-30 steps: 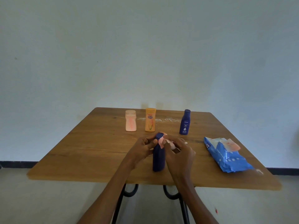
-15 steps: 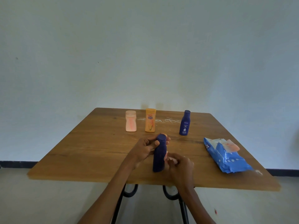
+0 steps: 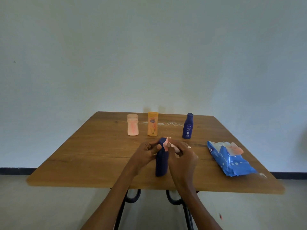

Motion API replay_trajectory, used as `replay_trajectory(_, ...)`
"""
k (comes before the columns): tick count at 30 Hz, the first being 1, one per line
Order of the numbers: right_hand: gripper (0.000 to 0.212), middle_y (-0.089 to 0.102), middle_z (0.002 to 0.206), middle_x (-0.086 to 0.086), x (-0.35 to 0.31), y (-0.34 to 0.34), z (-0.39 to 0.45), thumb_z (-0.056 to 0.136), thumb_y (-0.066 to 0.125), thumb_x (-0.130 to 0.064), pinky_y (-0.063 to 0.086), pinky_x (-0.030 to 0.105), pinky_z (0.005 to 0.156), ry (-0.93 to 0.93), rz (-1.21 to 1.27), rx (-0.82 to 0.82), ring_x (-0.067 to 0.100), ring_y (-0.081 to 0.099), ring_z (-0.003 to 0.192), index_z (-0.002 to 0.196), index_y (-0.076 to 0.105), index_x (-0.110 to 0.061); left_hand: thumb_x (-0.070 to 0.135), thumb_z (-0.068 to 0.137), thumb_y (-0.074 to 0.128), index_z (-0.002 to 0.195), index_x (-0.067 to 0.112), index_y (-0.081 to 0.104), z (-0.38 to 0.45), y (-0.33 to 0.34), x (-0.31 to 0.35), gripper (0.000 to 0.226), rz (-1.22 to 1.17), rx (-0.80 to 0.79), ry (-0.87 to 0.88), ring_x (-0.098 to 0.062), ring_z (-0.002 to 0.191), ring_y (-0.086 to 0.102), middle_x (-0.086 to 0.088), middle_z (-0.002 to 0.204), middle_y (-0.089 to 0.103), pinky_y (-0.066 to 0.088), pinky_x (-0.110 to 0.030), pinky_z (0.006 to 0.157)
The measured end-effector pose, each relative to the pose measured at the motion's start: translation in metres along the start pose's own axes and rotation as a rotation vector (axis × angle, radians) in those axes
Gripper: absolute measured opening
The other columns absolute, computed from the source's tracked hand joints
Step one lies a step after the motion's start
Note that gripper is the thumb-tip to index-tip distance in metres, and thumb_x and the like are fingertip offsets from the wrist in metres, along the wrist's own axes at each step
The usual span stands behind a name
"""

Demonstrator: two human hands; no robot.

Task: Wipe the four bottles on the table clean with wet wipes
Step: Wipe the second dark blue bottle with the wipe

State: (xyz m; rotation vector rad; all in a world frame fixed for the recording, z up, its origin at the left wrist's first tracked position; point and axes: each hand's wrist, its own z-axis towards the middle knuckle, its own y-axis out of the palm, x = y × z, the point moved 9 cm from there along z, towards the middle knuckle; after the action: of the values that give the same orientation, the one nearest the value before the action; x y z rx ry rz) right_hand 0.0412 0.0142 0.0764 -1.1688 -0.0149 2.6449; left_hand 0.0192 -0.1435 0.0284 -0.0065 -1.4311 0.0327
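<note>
A dark blue bottle point(image 3: 161, 165) stands upright near the table's front edge. My left hand point(image 3: 144, 155) grips its upper part from the left. My right hand point(image 3: 181, 156) holds a pinkish-white wet wipe point(image 3: 167, 143) pressed against the bottle's cap and neck from the right. Further back stand a pale pink bottle point(image 3: 132, 124), an orange bottle point(image 3: 152, 124) and a second, smaller dark blue bottle point(image 3: 187, 126), all upright and untouched.
A blue wet wipe pack point(image 3: 230, 160) lies on the right of the wooden table point(image 3: 86, 155), with a wipe poking from its opening. White smears mark the tabletop behind the bottles. A plain wall rises behind; black metal legs show under the table.
My right hand with the wipe went down the bottle's side to its lower part, then came back up to the cap. My left hand stayed on the bottle.
</note>
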Motion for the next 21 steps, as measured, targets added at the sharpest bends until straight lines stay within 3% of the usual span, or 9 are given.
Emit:
replay_trajectory(2,0.029,0.063,0.097,-0.013,-0.005,0.003,-0.008,0.074,0.077,-0.006,0.047,0.005,0.070,-0.078,-0.050,-0.022,-0.001,0.061,0.089,0.101,0.070,-0.015,0.015,0.099,0.049,0.130,0.013,0.059,-0.001,0.001,0.001,0.033,0.004,-0.016,-0.005,-0.023,0.113,0.064,-0.007,0.122,0.068,0.054,-0.037,0.092)
replay_trajectory(5,0.031,0.064,0.108,-0.004,-0.011,0.014,-0.024,0.077,0.075,-0.007,0.053,0.018,0.081,-0.283,-0.134,-0.092,0.006,0.060,0.103,0.107,0.070,-0.012,0.017,0.098,0.050,0.131,0.013,0.059,0.000,0.002,0.002,0.033,0.032,-0.045,-0.012,-0.024,0.118,0.061,-0.005,0.126,0.065,0.051,-0.042,0.097)
replay_trajectory(7,0.032,0.065,0.110,-0.002,-0.010,0.014,-0.028,0.077,0.076,-0.006,0.053,0.020,0.084,-0.315,-0.123,-0.091,0.006,0.060,0.106,0.108,0.070,-0.012,0.017,0.098,0.051,0.130,0.013,0.059,0.000,0.003,0.002,0.033,0.041,-0.058,-0.013,-0.023,0.117,0.061,-0.004,0.126,0.065,0.050,-0.043,0.099)
replay_trajectory(10,0.029,0.067,0.101,-0.004,-0.004,0.003,-0.020,0.074,0.076,-0.006,0.049,0.011,0.077,-0.214,-0.053,0.004,0.001,0.061,0.097,0.101,0.069,-0.013,0.015,0.099,0.049,0.128,0.015,0.061,-0.002,0.004,0.004,0.031,0.038,-0.049,-0.016,-0.019,0.114,0.063,-0.002,0.122,0.068,0.053,-0.039,0.096)
replay_trajectory(13,0.021,0.067,0.088,-0.014,0.014,-0.005,-0.006,0.079,0.072,-0.016,0.051,0.014,0.067,-0.029,0.054,0.062,0.002,0.063,0.085,0.097,0.066,-0.024,0.014,0.101,0.045,0.127,0.020,0.061,-0.003,0.005,0.006,0.031,0.043,-0.031,-0.001,-0.014,0.113,0.063,0.003,0.121,0.069,0.054,-0.034,0.094)
replay_trajectory(18,0.006,0.066,0.078,-0.013,0.040,0.005,-0.007,0.081,0.069,-0.020,0.052,0.019,0.063,0.013,0.010,-0.079,0.008,0.064,0.074,0.086,0.068,-0.021,0.015,0.101,0.046,0.132,0.016,0.057,-0.003,0.006,0.003,0.034,0.022,-0.034,0.008,-0.017,0.119,0.061,0.000,0.126,0.066,0.050,-0.043,0.100)
replay_trajectory(21,0.011,0.064,0.071,-0.012,0.070,0.011,-0.026,0.082,0.071,-0.015,0.050,0.018,0.060,0.109,-0.060,-0.191,0.008,0.063,0.069,0.079,0.065,-0.024,0.011,0.100,0.044,0.125,0.023,0.062,-0.002,0.007,0.003,0.032,-0.007,-0.038,-0.002,-0.014,0.118,0.061,0.006,0.125,0.067,0.049,-0.044,0.101)
